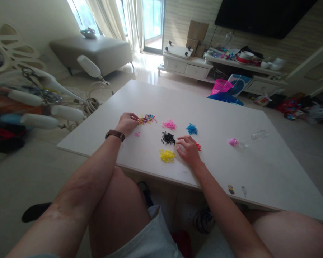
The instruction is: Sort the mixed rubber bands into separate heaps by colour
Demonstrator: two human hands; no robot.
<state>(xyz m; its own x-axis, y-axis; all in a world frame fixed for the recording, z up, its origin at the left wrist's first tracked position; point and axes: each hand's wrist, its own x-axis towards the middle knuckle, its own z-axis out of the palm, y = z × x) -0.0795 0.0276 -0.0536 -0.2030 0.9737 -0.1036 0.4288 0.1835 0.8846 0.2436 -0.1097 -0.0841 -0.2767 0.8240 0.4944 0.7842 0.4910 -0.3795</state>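
My left hand [127, 122], with a brown watch strap on the wrist, has its bent fingertips at the left edge of a mixed-colour pile of small plastic clips [147, 119]. Its fingers are closed together, and what they pinch, if anything, is hidden. Beside the black clips [168, 138], my right hand [188, 148] is open, its curved fingers apart near the pile's right edge. Part of the red clips [197, 146] shows behind that hand. Around them lie pink clips [169, 124], blue clips [192, 129] and yellow clips [167, 156]. A single pink clip [137, 134] lies below my left hand.
On the right of the white table [212, 114] lie a pink item [233, 142] and a clear plastic tube-like piece [259, 134]. A small yellow cartoon figure [231, 189] and a pale clip-shaped piece [243, 191] are near the front edge. A white lamp [67, 112] stands left of the table.
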